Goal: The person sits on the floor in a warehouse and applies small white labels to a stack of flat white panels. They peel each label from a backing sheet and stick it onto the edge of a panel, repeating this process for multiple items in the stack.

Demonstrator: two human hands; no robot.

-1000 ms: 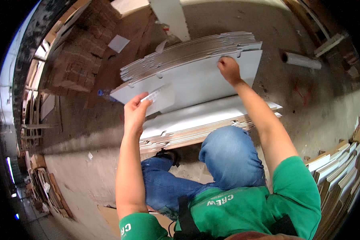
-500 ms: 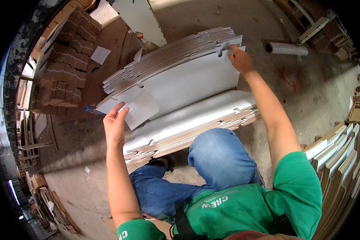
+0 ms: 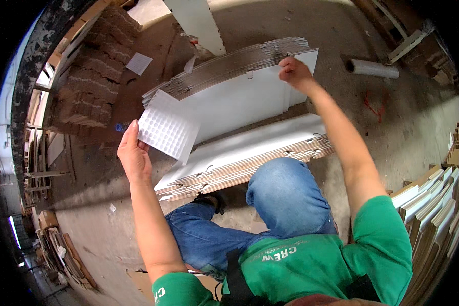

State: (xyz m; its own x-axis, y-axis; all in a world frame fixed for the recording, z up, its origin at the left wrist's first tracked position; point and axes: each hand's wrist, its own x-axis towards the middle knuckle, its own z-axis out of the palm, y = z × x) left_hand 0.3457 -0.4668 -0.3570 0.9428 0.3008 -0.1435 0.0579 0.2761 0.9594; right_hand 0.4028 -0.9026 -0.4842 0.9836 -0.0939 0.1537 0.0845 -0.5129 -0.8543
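Observation:
My left hand (image 3: 134,155) pinches the edge of a pale sheet of round stickers (image 3: 169,125), its rows of dots facing up. The sheet is held over the left end of a stack of white cardboard blanks (image 3: 239,99) with notched far edges. Over the far right part of that stack is my right hand (image 3: 296,75), its fingers curled closed; whatever they may hold is hidden. Closer to my knees lies a second stack of white blanks (image 3: 260,137), showing brown layered edges.
Brown cardboard bundles (image 3: 84,94) rise at the left, with another dotted sheet (image 3: 138,64) beside them. A roll of clear film (image 3: 375,69) and red strapping (image 3: 376,107) lie on the floor at the right. More white blanks (image 3: 433,204) stand at the near right.
My left hand has shifted left and the sticker sheet has turned dots up. My right hand has let go of the top blank's corner and moved slightly left. That blank lies farther back.

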